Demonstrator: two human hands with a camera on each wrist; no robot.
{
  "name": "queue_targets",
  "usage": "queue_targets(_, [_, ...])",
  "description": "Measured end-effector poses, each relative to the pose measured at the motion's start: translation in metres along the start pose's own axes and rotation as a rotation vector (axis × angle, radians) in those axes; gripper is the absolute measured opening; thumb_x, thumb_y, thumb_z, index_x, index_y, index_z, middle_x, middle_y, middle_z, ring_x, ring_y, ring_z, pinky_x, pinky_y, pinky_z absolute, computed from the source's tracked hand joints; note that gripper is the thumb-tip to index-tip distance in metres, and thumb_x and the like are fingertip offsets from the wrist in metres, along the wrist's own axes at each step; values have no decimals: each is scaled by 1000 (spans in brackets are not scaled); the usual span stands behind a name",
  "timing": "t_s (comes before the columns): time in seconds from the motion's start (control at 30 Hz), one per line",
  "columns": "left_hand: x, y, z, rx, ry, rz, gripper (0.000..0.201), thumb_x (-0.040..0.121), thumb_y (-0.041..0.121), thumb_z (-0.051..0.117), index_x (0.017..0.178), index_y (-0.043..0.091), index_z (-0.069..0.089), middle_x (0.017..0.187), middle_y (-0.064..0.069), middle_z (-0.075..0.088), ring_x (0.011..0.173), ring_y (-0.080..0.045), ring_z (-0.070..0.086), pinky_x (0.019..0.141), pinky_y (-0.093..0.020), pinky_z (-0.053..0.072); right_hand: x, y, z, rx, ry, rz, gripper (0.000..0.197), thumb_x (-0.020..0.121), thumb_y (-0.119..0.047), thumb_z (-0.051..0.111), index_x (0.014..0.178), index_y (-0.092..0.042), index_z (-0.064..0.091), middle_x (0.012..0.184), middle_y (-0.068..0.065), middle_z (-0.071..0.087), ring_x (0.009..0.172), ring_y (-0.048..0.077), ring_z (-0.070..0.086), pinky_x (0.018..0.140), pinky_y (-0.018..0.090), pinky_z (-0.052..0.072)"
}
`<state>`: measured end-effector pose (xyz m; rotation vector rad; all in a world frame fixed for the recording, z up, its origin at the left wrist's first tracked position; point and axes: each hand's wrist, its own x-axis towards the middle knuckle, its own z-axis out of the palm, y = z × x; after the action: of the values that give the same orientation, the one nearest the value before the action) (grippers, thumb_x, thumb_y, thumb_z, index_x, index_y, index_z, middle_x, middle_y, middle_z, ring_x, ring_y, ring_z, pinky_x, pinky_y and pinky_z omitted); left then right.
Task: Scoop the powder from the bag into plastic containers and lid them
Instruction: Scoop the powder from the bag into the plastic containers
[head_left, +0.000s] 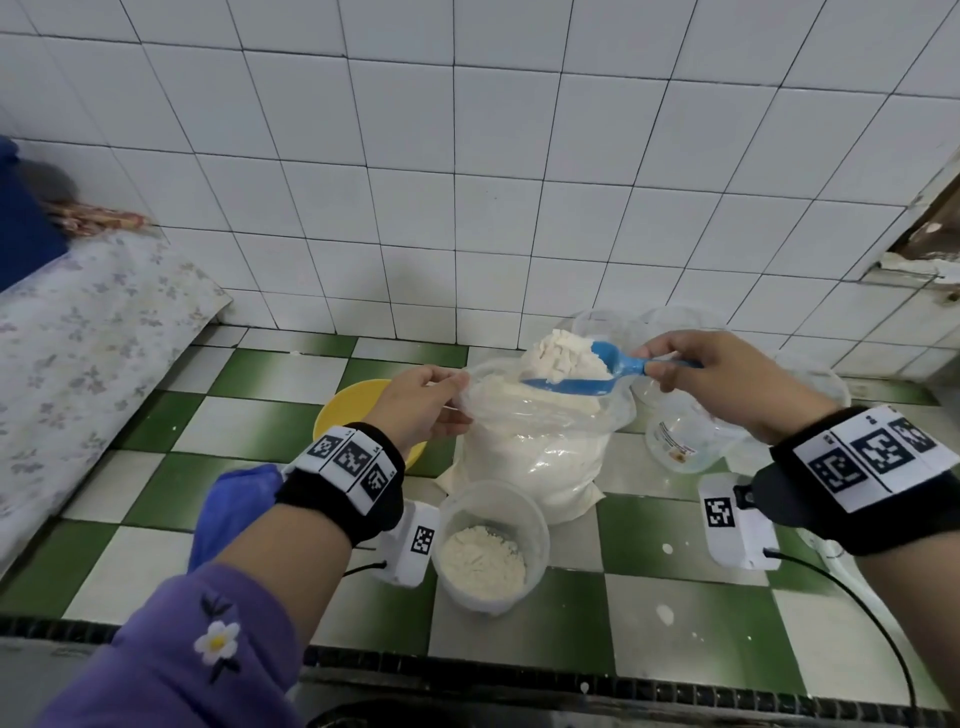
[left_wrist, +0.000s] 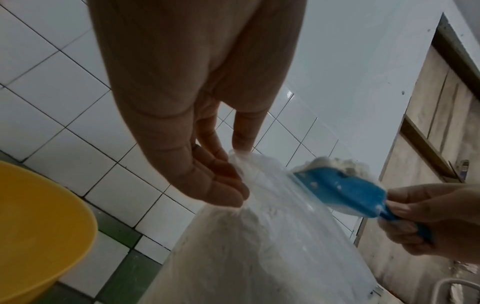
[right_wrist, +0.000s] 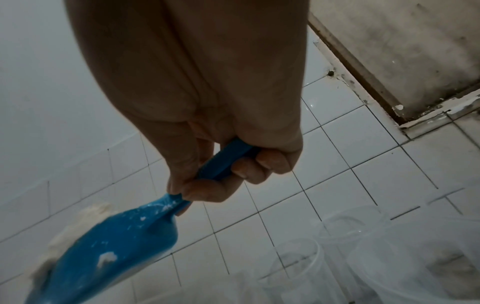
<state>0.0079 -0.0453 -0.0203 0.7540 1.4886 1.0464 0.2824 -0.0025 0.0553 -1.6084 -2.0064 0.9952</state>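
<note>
Lifting a heaped blue scoop over the bag, right hand gripping.

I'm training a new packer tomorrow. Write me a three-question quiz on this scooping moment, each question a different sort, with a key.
1. True or false: the blue plastic scoop is empty.
2. The left hand pinches: A) the clear plastic bag of white powder B) the yellow bowl C) a lid
3. Fill in: the clear round container nearest the person holds some ____.

Key: 1 false; 2 A; 3 powder
</note>
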Motion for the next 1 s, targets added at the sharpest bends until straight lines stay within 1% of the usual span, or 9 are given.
queue_targets(0.1, [0, 0, 0, -6, -1, -2, 28, 97, 21, 57, 114, -1, 58, 101, -19, 62, 71, -23, 64, 59, -25, 59, -13, -1, -1, 1, -55, -36, 17, 94, -15, 56, 92, -26, 67, 74, 1, 61, 54, -4, 51, 56, 7, 37])
queue_targets(0.17, [-1, 1, 0, -14, -8, -2, 23, 97, 21, 56, 109, 1, 58, 101, -20, 60, 72, -23, 64, 62, -27, 60, -20, 4, 3, 3, -115, -41, 18, 92, -17, 57, 92, -31, 69, 81, 10, 65, 69, 13, 53, 70, 25, 43])
queue_targets(0.33, [0, 2, -3, -37, -36, -21, 23, 96, 20, 57, 110, 3, 55, 95, -18, 59, 69, -22, 64, 63, -28, 60, -43, 7, 38, -76, -291, -52, 16, 93, -18, 57, 93, -32, 66, 67, -10, 57, 63, 4, 49, 64, 19, 38])
queue_targets(0.43, [1, 2, -4, -34, -47, -22, 21, 96, 20, 57, 109, 4, 54, 90, -15, 59, 67, -20, 65, 63, -27, 60, -49, 19, 71, -165, -341, -67, 15, 93, -23, 57, 98, -34, 65, 82, -8, 63, 75, 6, 58, 72, 22, 45])
queue_targets(0.5, [1, 1, -5, -23, -48, -19, 20, 96, 21, 57, 107, 4, 55, 91, -15, 59, 67, -20, 65, 63, -27, 60, -52, 27, 93, -380, -234, -194, 15, 91, -25, 61, 99, -36, 66, 89, -6, 67, 80, 17, 57, 77, 33, 47])
queue_targets(0.6, [1, 0, -4, -17, -45, -17, 18, 96, 20, 57, 105, 5, 55, 95, -16, 59, 69, -21, 64, 67, -29, 60, -61, 34, 114, -663, 9, -563, 30, 73, -7, 74, 94, -27, 68, 77, -8, 61, 71, 16, 42, 62, 33, 36])
queue_targets(0.73, [0, 0, -3, -28, -41, -17, 15, 96, 20, 57, 102, 6, 55, 98, -18, 58, 70, -22, 64, 68, -30, 60, -70, 37, 122, -748, 138, -930, 29, 80, -3, 50, 99, -16, 68, 80, -2, 57, 78, 22, 47, 68, 34, 32])
queue_targets(0.87, [-2, 0, -5, -23, -42, -13, 20, 96, 20, 57, 108, 4, 55, 101, -20, 59, 72, -22, 64, 69, -30, 60, -76, 46, 119, -701, 186, -1029, 44, 99, -3, 28, 105, -15, 70, 85, -1, 62, 86, 19, 48, 79, 32, 34])
queue_targets(1.0, [-3, -1, -5, -15, -34, -12, 24, 96, 20, 58, 113, 2, 56, 102, -20, 61, 74, -22, 65, 67, -29, 60, -78, 52, 116, -634, 232, -1039, 43, 101, -7, 30, 106, -14, 72, 89, -1, 66, 87, 19, 51, 82, 32, 36])
